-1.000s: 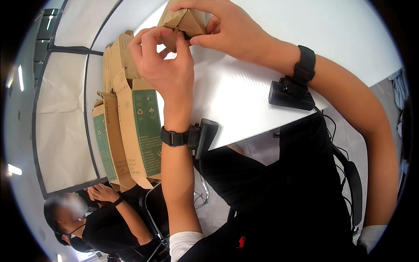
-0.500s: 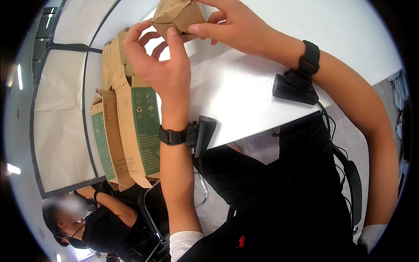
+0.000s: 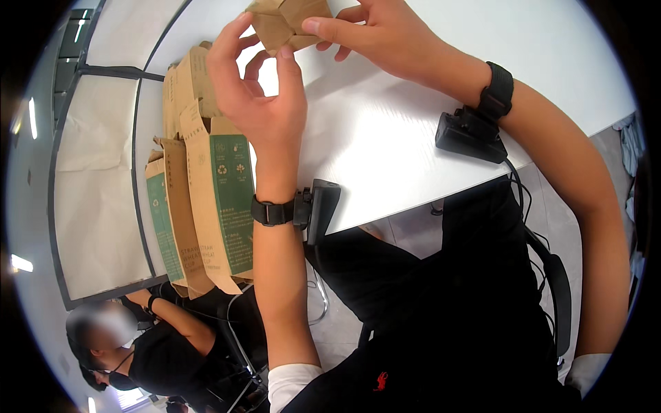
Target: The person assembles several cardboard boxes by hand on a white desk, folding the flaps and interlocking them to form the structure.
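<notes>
A small folded brown paper packet (image 3: 288, 24) is held up over the white table, cut off by the top edge of the picture. My left hand (image 3: 258, 86) has its fingertips on the packet's left side and lower corner, with the thumb at that corner. My right hand (image 3: 375, 34) pinches the packet's right side, thumb on the near face and fingers partly behind it. Creases and folded flaps show on the packet's face; its far side is hidden.
Opened brown and green cardboard boxes (image 3: 231, 199) stand at the table's left side, beside a dark-framed pale partition (image 3: 103, 193). The white table (image 3: 385, 144) spreads before me. Black devices are strapped to both wrists, a cable (image 3: 516, 186) trailing from the right. Another person (image 3: 165, 351) sits at lower left.
Both hands have shifted slightly right and the packet has turned a little, now sitting higher in the picture. Both hands still hold it.
</notes>
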A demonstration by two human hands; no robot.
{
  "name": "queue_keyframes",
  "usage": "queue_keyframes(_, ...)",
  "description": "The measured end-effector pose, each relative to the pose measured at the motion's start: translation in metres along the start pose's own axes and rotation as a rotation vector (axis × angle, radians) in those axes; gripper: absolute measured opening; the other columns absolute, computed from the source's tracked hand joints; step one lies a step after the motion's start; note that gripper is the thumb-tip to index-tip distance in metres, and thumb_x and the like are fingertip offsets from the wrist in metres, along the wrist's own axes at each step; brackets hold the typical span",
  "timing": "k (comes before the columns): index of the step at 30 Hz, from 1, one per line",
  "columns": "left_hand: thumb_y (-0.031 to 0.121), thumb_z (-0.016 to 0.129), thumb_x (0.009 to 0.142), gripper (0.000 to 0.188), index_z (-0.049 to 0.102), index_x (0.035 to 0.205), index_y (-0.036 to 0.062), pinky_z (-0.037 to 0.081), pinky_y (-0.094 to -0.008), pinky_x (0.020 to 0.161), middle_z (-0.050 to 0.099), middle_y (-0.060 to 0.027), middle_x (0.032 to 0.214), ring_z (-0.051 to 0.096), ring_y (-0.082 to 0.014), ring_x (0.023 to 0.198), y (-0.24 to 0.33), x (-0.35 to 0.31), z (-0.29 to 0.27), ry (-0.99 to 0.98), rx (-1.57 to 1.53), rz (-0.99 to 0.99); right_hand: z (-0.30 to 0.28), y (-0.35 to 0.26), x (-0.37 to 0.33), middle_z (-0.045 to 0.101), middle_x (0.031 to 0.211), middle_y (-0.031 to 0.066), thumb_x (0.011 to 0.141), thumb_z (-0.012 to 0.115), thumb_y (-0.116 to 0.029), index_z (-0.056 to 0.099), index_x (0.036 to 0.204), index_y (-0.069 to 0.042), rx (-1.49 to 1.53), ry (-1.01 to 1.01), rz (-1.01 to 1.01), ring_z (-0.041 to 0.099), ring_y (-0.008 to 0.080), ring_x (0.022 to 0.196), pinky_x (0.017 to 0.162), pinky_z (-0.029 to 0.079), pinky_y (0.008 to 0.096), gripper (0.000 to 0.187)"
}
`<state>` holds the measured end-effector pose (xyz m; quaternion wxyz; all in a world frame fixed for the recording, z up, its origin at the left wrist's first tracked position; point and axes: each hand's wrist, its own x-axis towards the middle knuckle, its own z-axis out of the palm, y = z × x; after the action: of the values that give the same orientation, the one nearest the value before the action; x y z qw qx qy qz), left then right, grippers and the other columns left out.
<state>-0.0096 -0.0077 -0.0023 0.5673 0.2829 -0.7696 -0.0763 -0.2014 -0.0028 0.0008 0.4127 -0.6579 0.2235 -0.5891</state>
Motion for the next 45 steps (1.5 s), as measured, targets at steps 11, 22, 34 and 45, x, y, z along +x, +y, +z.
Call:
queue_keyframes(11,-0.008,0.075,0.083,0.074,0.047,0.15,0.0083,0.057,-0.0324,0.092,0.048,-0.0077,0.142,0.055,-0.0196,0.114,-0.004,0.0,-0.002,-0.094,0.141,0.038,-0.007,-0.004,0.001,0.047,0.143,0.0156,0.098,0.065,-0.01,0.04,0.154,-0.007,-0.045,-0.036,0.047,0.063,0.0145,0.085,0.068,0.056,0.025,0.061)
queue_keyframes(22,-0.009,0.076,0.08,0.072,0.052,0.146,0.0082,0.057,-0.0298,0.085,0.052,-0.0067,0.14,0.056,-0.0181,0.114,-0.004,0.002,0.0,-0.118,0.153,0.117,-0.005,-0.004,-0.002,0.06,0.128,0.017,0.098,0.057,-0.003,0.042,0.151,-0.003,-0.082,0.023,0.063,0.065,0.0141,0.08,0.066,0.058,0.0253,0.055)
queue_keyframes(34,-0.009,0.073,0.081,0.072,0.051,0.147,0.0071,0.055,-0.0291,0.087,0.051,-0.0069,0.142,0.055,-0.0187,0.114,-0.004,0.0,-0.002,-0.101,0.142,0.092,-0.008,0.009,0.003,0.048,0.15,0.0212,0.091,0.071,-0.009,0.038,0.155,-0.002,-0.239,0.008,-0.109,0.066,0.0191,0.099,0.075,0.058,0.028,0.072)
queue_keyframes(45,0.002,0.075,0.084,0.043,0.062,0.125,0.0036,0.058,-0.028,0.073,0.062,-0.0074,0.124,0.062,-0.0192,0.101,0.005,0.0,0.006,0.06,0.096,-0.023,-0.002,0.0,0.0,0.049,0.144,0.0182,0.089,0.067,0.001,0.044,0.15,-0.006,-0.126,-0.024,0.011,0.065,0.0209,0.106,0.079,0.059,0.0287,0.065)
